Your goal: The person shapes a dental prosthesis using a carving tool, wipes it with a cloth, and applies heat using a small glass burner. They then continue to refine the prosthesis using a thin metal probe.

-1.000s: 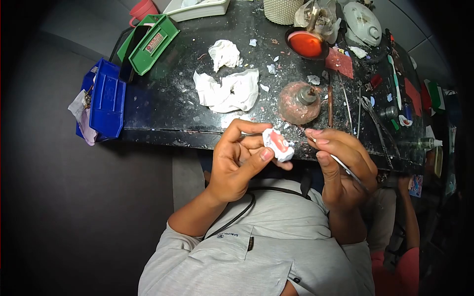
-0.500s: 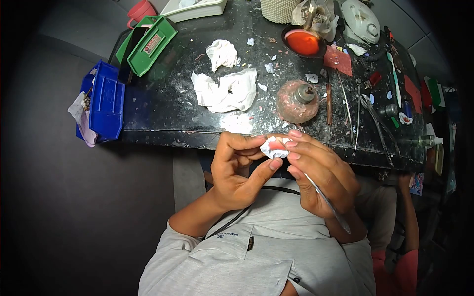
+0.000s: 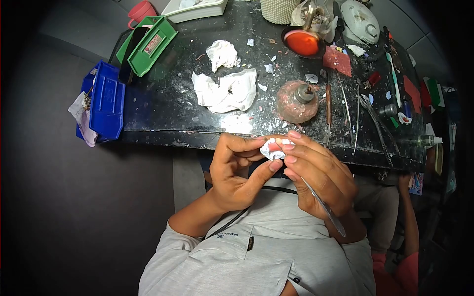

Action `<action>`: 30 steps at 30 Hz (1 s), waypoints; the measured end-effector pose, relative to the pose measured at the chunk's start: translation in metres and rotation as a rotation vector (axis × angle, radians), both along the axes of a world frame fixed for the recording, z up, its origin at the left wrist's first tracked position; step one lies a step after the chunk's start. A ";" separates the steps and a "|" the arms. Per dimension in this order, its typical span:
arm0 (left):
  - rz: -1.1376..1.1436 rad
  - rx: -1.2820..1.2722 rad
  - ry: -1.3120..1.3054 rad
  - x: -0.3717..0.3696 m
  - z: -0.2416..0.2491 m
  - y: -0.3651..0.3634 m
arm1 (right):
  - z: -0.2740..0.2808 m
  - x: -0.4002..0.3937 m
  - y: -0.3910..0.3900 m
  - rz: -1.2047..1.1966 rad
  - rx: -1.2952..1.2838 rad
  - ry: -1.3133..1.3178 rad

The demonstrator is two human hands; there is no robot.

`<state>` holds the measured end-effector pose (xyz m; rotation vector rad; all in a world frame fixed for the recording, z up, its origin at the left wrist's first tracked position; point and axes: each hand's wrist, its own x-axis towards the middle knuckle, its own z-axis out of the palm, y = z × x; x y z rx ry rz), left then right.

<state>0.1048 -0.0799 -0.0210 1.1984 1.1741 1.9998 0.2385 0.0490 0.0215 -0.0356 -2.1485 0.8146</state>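
Note:
Above my lap, just in front of the table edge, my left hand (image 3: 236, 172) pinches a small white dental cast (image 3: 271, 152) between thumb and fingers. Pink wax and a few tooth shapes show on the cast's upper side. My right hand (image 3: 323, 175) is closed on a thin metal wax carver (image 3: 323, 204), whose flattened end sticks out below the palm. The carver's working tip is at the cast, partly hidden by my right fingers, which also touch or nearly touch the cast.
A spirit burner (image 3: 297, 102) stands near the table edge, with a pan of red wax (image 3: 302, 42) behind it. Crumpled white tissue (image 3: 227, 90) lies left of the burner. Metal tools (image 3: 344, 98) lie to the right; a blue bin (image 3: 107, 103) sits left. Another person's arm (image 3: 409, 212) is at right.
My right hand has shifted slightly left over the cast, and the carver's rear end has swung a little left. My left hand holds the cast almost still.

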 end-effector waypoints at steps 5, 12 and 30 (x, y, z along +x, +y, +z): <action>0.014 -0.020 -0.021 0.002 0.002 -0.001 | 0.001 0.000 0.000 -0.010 0.025 -0.015; 0.010 -0.001 -0.089 0.002 0.001 0.001 | -0.003 0.000 0.002 -0.009 0.023 0.014; -0.094 0.021 -0.087 -0.001 0.007 0.004 | -0.011 0.018 0.017 -0.162 -0.256 0.161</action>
